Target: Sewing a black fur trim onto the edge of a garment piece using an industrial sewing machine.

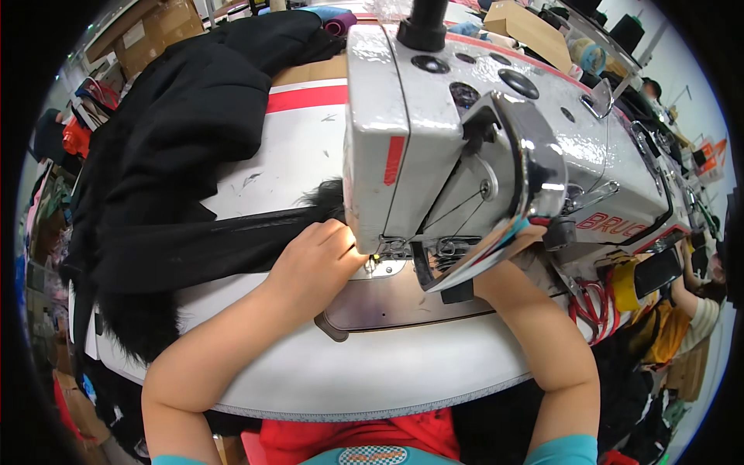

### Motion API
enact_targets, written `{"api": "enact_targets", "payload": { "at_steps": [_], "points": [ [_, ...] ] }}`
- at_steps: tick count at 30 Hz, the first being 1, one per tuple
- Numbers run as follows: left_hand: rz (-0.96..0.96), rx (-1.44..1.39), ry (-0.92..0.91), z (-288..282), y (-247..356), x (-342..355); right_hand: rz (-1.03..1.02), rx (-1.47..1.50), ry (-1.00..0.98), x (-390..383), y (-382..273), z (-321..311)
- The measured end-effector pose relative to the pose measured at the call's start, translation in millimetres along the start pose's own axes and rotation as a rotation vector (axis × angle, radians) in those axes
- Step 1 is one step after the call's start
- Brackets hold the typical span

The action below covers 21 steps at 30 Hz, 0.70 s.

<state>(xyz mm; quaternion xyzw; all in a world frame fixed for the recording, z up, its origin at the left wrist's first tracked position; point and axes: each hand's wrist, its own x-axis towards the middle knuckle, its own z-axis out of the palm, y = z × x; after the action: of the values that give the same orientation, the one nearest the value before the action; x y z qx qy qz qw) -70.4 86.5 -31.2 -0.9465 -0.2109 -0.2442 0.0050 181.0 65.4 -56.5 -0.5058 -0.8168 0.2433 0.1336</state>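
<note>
A white industrial sewing machine (403,155) stands over a white worktable (356,372) with a lit metal needle plate (376,268). My left hand (325,248) is at the left of the needle area, its fingers curled onto the end of a black fabric strip (201,244), fingertips partly hidden. Black fur (132,322) hangs from that fabric at the left. My right hand (488,275) is behind the machine's chrome guard (542,178); its fingers are hidden.
A large pile of black fabric (178,108) covers the table's left side. Cardboard boxes (147,43) stand behind it. At the right are red cables (589,310), a yellow tape roll (620,283) and co-workers, one showing a forearm (682,298) and another a dark-haired head (651,89).
</note>
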Motion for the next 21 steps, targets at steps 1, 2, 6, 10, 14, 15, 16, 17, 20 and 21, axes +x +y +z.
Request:
{"api": "enact_targets", "payload": {
  "at_steps": [1, 2, 6, 10, 14, 15, 16, 17, 20, 21],
  "points": [
    [0.007, -0.027, -0.003, -2, -2, 0, -0.008, -0.037, -0.020, -1, -2, 0],
    [0.011, -0.059, -0.010, -4, -3, 0, -0.028, -0.085, -0.042, -3, -5, 0],
    [0.038, -0.047, -0.149, -17, -2, -7, -0.088, -0.242, -0.126, -10, -25, 2],
    [0.039, -0.132, -0.072, -13, 9, -7, 0.132, 0.238, 0.067, -14, -49, -1],
    [0.053, -0.177, -0.114, -10, 13, -8, -0.008, 0.008, 0.019, -16, -48, -10],
    [0.083, -0.116, -0.104, -11, 12, -8, -0.024, -0.147, -0.014, -16, -41, -11],
    [0.102, -0.090, -0.103, -12, 11, -8, -0.078, -0.379, -0.066, -17, -33, -10],
    [0.121, -0.063, -0.101, -13, 11, -9, -0.115, -0.409, -0.115, -17, -23, -6],
    [0.121, -0.037, -0.114, -13, 11, -9, -0.283, -0.013, -0.124, -13, 11, 13],
    [0.120, -0.025, -0.105, -13, 11, -9, -0.353, 0.104, -0.122, -11, 21, 20]
  ]
}}
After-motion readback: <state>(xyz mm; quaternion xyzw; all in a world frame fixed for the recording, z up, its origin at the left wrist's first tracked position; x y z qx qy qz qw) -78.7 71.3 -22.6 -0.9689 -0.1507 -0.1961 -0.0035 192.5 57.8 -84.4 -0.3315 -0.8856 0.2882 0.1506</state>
